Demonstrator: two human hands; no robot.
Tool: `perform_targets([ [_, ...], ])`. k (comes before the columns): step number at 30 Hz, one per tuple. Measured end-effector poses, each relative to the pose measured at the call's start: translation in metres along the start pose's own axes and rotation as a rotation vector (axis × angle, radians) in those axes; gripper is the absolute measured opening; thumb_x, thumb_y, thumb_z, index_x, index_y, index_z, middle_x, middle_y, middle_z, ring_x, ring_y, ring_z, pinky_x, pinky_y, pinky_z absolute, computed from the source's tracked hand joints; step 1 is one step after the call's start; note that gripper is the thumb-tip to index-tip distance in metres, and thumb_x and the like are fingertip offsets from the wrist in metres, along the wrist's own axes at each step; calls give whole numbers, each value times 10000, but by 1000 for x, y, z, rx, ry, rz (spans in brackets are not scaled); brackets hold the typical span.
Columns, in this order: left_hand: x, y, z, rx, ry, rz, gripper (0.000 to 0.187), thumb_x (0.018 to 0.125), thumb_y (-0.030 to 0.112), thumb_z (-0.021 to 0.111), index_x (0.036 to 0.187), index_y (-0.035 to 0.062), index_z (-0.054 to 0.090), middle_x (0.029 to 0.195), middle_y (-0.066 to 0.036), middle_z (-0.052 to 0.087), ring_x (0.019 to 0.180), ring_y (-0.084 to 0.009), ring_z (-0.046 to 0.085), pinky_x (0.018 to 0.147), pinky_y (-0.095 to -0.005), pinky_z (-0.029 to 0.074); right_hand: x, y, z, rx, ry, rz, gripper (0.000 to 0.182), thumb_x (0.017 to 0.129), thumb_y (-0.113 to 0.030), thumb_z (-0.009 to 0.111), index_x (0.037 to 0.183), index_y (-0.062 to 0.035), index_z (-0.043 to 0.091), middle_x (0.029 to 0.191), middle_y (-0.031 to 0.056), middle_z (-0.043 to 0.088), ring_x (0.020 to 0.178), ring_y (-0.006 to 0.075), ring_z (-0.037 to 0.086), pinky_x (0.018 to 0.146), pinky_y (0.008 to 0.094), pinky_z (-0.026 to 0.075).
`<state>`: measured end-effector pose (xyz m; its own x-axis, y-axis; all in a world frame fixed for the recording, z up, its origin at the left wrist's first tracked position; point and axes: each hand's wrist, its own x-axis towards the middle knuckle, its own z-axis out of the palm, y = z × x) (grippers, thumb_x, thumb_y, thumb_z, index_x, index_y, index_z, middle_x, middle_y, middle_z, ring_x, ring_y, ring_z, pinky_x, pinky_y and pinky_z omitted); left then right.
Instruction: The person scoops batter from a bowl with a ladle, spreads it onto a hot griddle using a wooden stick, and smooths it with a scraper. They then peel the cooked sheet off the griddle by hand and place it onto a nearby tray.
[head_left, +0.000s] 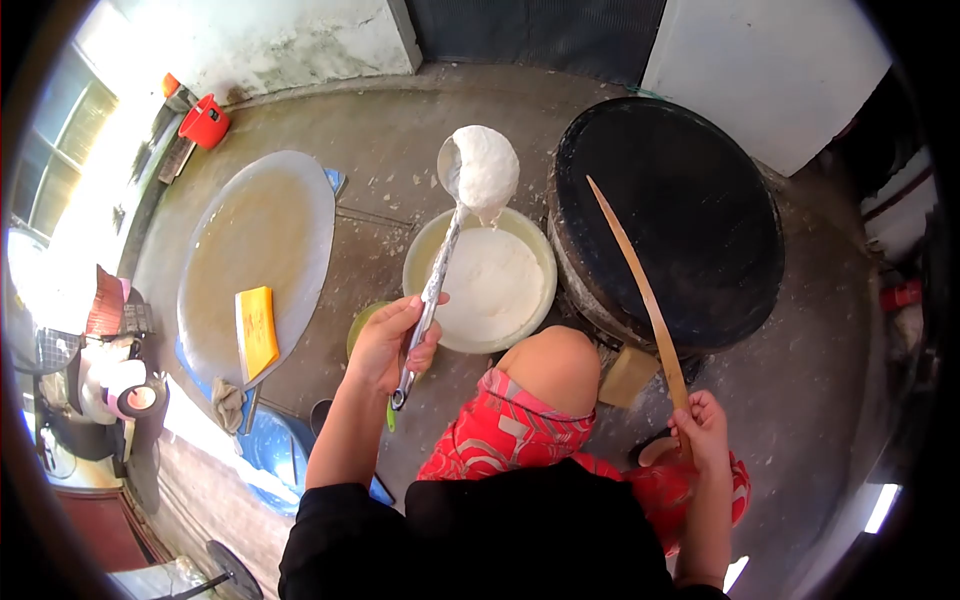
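My left hand (pixel 400 338) is closed round the metal handle of a ladle (pixel 437 262). White batter (pixel 488 168) heaps over the ladle's bowl and hangs from its lower edge, above a pale basin (pixel 412 285) that holds more batter. On the right, my right hand (pixel 703 425) grips the lower end of a long, slightly curved wooden spatula (pixel 640 275). Its thin blade reaches up over a large round black griddle (pixel 715 200), overlapping the dark surface in this view.
At the left lies a round tray (pixel 307 200) with a yellow scraper (pixel 259 325) and a cloth (pixel 229 405) at its edge. Below it stands a blue tub (pixel 275 450). A red bucket (pixel 205 122) is near the wall, and a wooden block (pixel 630 376) lies beside the griddle.
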<state>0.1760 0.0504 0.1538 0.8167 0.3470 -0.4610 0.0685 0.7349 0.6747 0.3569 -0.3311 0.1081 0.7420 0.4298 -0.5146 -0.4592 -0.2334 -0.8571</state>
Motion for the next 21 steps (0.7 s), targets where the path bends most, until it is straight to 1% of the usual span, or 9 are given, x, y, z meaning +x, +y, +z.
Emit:
perform_targets([
  [3, 14, 9, 15, -38, -42, -7, 321, 907, 225, 405, 1112, -14, 463, 621, -73, 494, 432, -85, 351, 368, -209, 272, -5, -1, -6, -12, 2, -67, 154, 791, -2, 553, 937, -26, 507, 690, 2, 538, 564, 62, 485, 529, 176, 401],
  [7, 32, 25, 36, -70, -142, 7, 331, 904, 229, 404, 1113, -22, 461, 618, -71, 489, 429, -82, 344, 368, -202, 262, 0, -3, -15, -134, 90, -175, 172, 809, -18, 533, 981, -14, 521, 688, -4, 540, 577, 52, 486, 545, 175, 394],
  [9, 36, 32, 46, -72, -169, 21, 337, 901, 226, 406, 1119, -27, 455, 613, -69, 484, 431, -83, 344, 368, -201, 258, 9, -1, -22, -167, 96, -184, 181, 812, -23, 530, 992, -10, 526, 694, -5, 543, 584, 48, 486, 551, 174, 393],
  [12, 38, 36, 50, -121, -195, 13, 337, 902, 217, 396, 1125, -30, 448, 619, -71, 486, 433, -85, 350, 367, -203, 266, 17, -2, -24, -257, 139, -119, 166, 816, -37, 533, 978, -2, 533, 702, -7, 550, 595, 42, 490, 552, 170, 389],
  [14, 35, 37, 47, -166, -239, 15, 336, 904, 210, 383, 1132, -31, 441, 627, -73, 486, 438, -86, 360, 370, -202, 281, 24, -4, -21, -318, 179, -168, 162, 814, -34, 540, 973, -3, 533, 718, -11, 553, 615, 35, 496, 557, 168, 391],
  [17, 29, 39, 43, -131, -176, 25, 339, 907, 209, 377, 1136, -34, 435, 635, -76, 489, 442, -86, 368, 373, -198, 294, 33, -8, -14, -343, 171, -161, 158, 810, -18, 541, 967, -3, 532, 730, -16, 549, 636, 28, 496, 567, 165, 391],
  [18, 28, 38, 45, -81, -100, 40, 373, 903, 232, 373, 1155, -40, 414, 638, -79, 484, 430, -75, 356, 344, -184, 267, 38, -5, -13, -344, 164, -151, 158, 810, -18, 541, 967, -3, 532, 730, -16, 549, 636, 28, 496, 567, 165, 391],
  [20, 29, 37, 43, -76, -83, 22, 368, 906, 236, 368, 1148, -35, 419, 646, -81, 487, 437, -76, 360, 351, -186, 273, 47, -1, -13, -347, 110, -274, 196, 799, 6, 543, 995, 3, 530, 757, -11, 557, 656, 24, 490, 588, 162, 391],
  [21, 31, 37, 43, -72, -77, 11, 363, 909, 241, 364, 1141, -31, 425, 654, -82, 490, 444, -78, 363, 358, -187, 278, 48, -3, -11, -345, 112, -273, 196, 799, 6, 543, 995, 3, 530, 757, -11, 557, 656, 24, 490, 588, 162, 391],
])
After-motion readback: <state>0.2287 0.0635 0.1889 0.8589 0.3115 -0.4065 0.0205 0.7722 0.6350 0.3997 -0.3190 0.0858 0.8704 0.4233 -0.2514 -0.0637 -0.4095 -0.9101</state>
